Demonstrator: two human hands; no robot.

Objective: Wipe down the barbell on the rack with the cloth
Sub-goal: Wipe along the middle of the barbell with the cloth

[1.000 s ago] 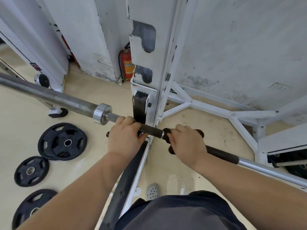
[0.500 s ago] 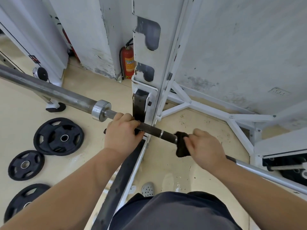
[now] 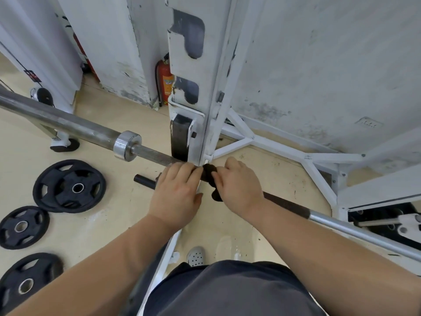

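The steel barbell (image 3: pixel 150 153) runs from the upper left down to the lower right and rests in the white rack upright (image 3: pixel 205 110). Its collar sits left of the upright. My left hand (image 3: pixel 177 192) lies over the bar just beside the upright, fingers curled onto it. My right hand (image 3: pixel 241 185) is wrapped around the bar with a dark cloth (image 3: pixel 210 176) bunched under its fingers. The two hands nearly touch, with the cloth between them. The bar under both hands is hidden.
Several black weight plates (image 3: pixel 68 185) lie on the beige floor at the left. A red fire extinguisher (image 3: pixel 165 80) stands by the wall behind the upright. The rack's white base struts (image 3: pixel 284 151) spread to the right. A short black tube (image 3: pixel 144 180) lies on the floor.
My right hand slid the cloth left along the bar, back toward the upright, until it met my left hand. My left hand stayed on the bar beside the upright.
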